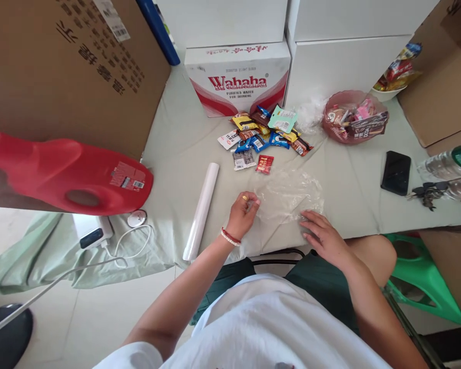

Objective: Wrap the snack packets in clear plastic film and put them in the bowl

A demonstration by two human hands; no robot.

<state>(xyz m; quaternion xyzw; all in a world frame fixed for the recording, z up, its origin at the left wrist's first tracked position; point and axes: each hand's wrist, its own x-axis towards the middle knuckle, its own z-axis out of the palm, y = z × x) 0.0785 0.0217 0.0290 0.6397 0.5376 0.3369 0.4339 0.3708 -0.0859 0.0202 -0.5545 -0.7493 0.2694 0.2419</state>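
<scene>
1. Here, the left hand [246, 211] has its fingers curled together, pinching the left edge of a clear plastic bag [286, 193].
2. The right hand [326, 237] is loosely open, fingers spread, with fingertips against the bag's near right edge.
3. Between both hands, the bag lies flat and crinkled on the cloth-covered desk [349, 189].
4. Left of the left hand rests a white roll [202, 211].
5. Just beyond the bag are a red packet [265, 164] and a heap of wrapped snacks [259, 143].
6. Farther out stand a Wahaha carton [238, 97], a pink bowl [332, 134] and, rightward, a black phone [396, 173].
</scene>
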